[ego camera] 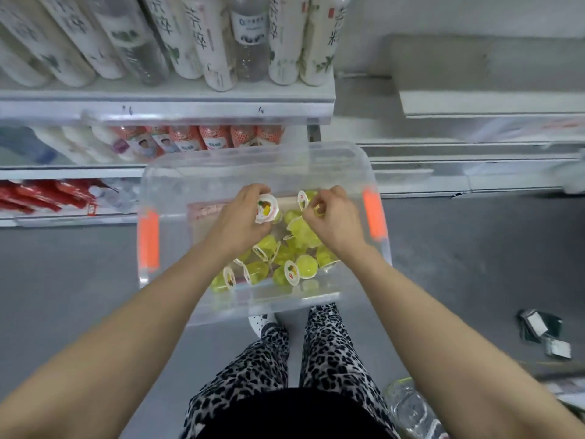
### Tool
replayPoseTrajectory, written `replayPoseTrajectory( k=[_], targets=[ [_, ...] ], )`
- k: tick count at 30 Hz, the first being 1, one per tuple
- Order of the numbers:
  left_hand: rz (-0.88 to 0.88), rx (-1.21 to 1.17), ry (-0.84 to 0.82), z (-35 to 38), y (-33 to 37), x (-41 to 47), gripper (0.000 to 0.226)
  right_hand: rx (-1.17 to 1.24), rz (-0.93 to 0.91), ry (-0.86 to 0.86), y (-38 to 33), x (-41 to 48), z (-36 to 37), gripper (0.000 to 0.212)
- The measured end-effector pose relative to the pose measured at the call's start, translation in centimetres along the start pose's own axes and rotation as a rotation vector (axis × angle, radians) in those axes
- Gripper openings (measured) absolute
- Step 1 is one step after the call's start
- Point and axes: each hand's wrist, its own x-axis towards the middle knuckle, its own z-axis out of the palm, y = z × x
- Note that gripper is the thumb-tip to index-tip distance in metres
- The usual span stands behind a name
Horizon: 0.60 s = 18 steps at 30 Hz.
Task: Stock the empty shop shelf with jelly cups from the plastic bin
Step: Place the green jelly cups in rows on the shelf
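over the clear plastic bin [348, 160] on the floor, the left hand [240, 213] gripped a jelly cup [267, 210] with curled fingers, loose yellow cups [306, 267] lay heaped in the bin below, the right hand [332, 217] pinched a second cup [304, 199], and the empty shelf [493, 99] stood at far right.

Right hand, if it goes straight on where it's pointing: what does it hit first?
Likely the far wall of the clear bin, just past the jelly cup the right hand pinches. The second cup, in the left hand, sits close beside that line; depth is unclear.
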Motion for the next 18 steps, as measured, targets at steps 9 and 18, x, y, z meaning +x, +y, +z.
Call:
replayPoseTrajectory(
  k=[9,18],
  targets=[
    [-0.01,0.104,0.003,-0.4,-1.4,-2.1,0.057,-0.327,-0.022,-0.322,2.0,-1.6,3.1,0.055],
    [-0.093,-0.014,0.029,1.6,-2.9,-2.9,0.054,-0.47,0.016,-0.351,2.5,0.1,4.4,0.045]
  ],
)
